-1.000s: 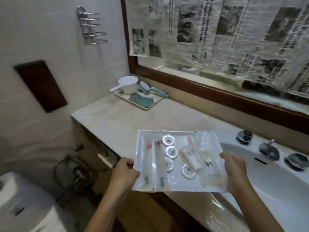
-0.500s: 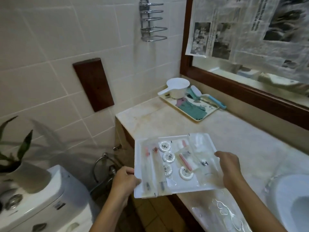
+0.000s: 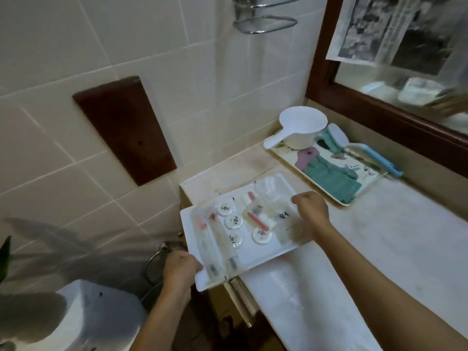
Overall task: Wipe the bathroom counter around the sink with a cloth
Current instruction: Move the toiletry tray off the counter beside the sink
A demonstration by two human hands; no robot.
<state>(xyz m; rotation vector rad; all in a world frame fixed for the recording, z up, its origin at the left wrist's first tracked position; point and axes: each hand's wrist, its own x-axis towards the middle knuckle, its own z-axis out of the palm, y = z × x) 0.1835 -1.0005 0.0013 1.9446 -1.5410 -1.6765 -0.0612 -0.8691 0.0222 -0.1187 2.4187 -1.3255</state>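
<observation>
head view. both hands hold a white tray [image 3: 269, 252] of small toiletries (round capped pots, wrapped sticks, clear packets) over the near-left end of the tabletop [image 3: 395, 239]. the left hand [image 3: 181, 268] grips the tray's near-left corner, which overhangs the tabletop's edge. the right hand [image 3: 310, 211] has its fingers curled over the tray's right edge among the packets. whether the tray's far part rests on the stone or hangs just above it cannot be told.

the teal cloth [image 3: 329, 181], probably the one meant for the task, lies folded on a patterned tray [image 3: 364, 173] at the far end of the tabletop, against the mirror frame. neither hand touches it. a white dipper [image 3: 302, 127] and a blue-handled brush [image 3: 374, 157] share that tray. the sink is out of view. a toilet tank [image 3: 96, 312] stands at lower left, below the tabletop's end.

step in hand, as judged: clearing loose items off the surface before wiping, which has not begun.

next move, as judged: the white tray needs a place where it is fully supported, since the overhanging corner would tip it once the left hand lets go. then a freed hand can reach to the far right for the cloth. the light pots and packets may slide if the tray tilts.
</observation>
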